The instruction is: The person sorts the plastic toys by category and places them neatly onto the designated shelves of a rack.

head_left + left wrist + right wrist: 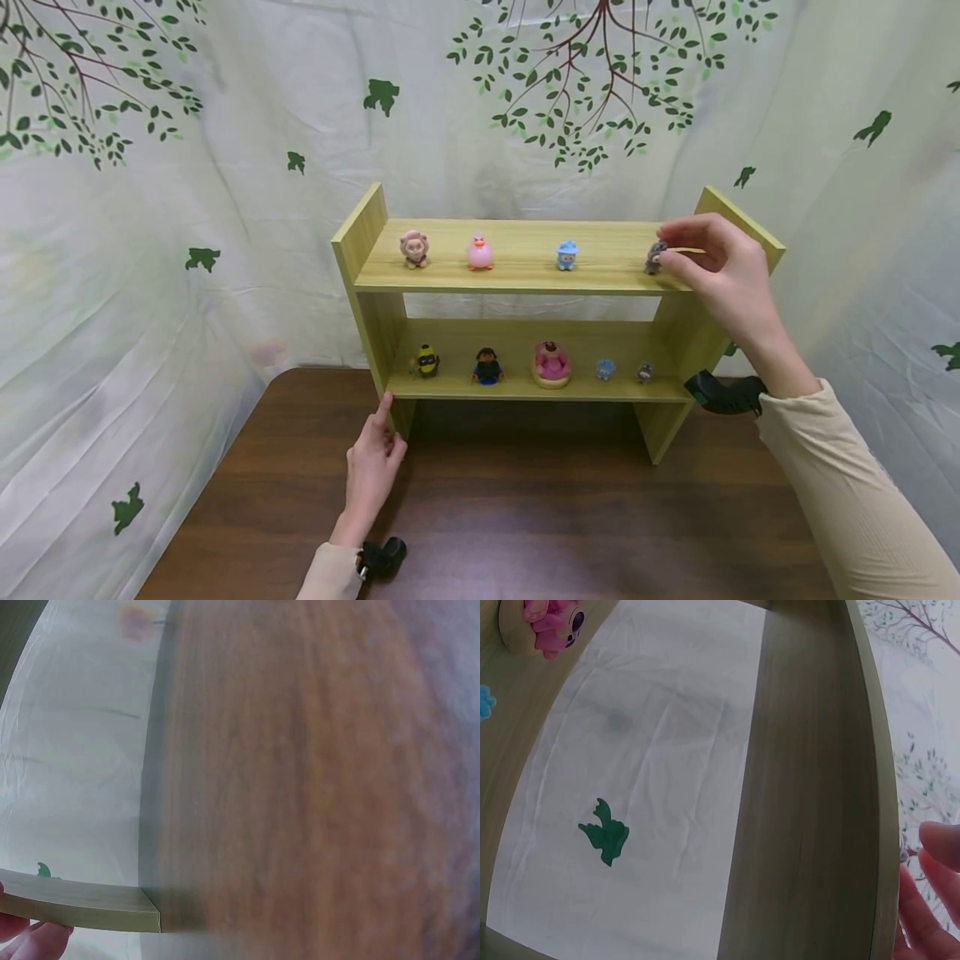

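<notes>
On the upper board of a light wooden shelf (510,292), my right hand (720,258) pinches a small grey figurine (655,257) between thumb and fingertips near the right end. In the right wrist view the fingers (922,900) show beyond the board's edge, with little of the figurine visible. To its left stand a blue-hatted figurine (567,256), a pink duck figurine (480,253) and a pink-haired figurine (414,249). My left hand (372,462) touches the shelf's left side panel with an extended index finger. The left wrist view shows fingertips (46,941) against that panel (90,904).
Along the lower board stand a yellow-and-black figurine (427,362), a dark-clothed figurine (487,367), a pink bear figurine (551,365), a small blue figurine (605,369) and a small grey one (645,373). The shelf rests on a brown wooden table (525,517). A leaf-printed white cloth (285,250) hangs behind.
</notes>
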`<state>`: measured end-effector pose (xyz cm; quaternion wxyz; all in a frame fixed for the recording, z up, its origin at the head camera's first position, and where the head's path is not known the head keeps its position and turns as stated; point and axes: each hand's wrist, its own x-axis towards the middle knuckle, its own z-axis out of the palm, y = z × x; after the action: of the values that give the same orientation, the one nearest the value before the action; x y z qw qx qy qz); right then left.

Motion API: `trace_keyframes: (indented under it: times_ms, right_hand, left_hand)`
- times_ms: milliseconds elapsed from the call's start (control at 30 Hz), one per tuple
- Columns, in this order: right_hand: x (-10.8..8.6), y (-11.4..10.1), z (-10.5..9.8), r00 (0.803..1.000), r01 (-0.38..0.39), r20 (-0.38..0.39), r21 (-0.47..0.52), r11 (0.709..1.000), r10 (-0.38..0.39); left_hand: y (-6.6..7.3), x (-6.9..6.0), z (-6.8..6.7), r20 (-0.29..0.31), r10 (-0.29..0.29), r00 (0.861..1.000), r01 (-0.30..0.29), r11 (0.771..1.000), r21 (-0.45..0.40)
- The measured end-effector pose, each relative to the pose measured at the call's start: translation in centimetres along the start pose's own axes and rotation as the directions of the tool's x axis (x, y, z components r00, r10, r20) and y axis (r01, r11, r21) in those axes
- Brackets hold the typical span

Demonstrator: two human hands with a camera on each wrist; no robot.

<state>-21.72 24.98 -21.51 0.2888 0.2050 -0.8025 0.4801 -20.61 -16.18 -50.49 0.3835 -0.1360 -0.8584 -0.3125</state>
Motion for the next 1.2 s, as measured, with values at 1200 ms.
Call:
trace_keyframes:
  times_ms: [1200]
  right_hand:
    - [-7.0,0.9,-0.7,0.994,0.108,-0.060,0.387,0.916,-0.092]
  left_hand:
    - [0.4,0.1,-1.1,0.028,0.005,1.000,-0.007,0.999,0.043]
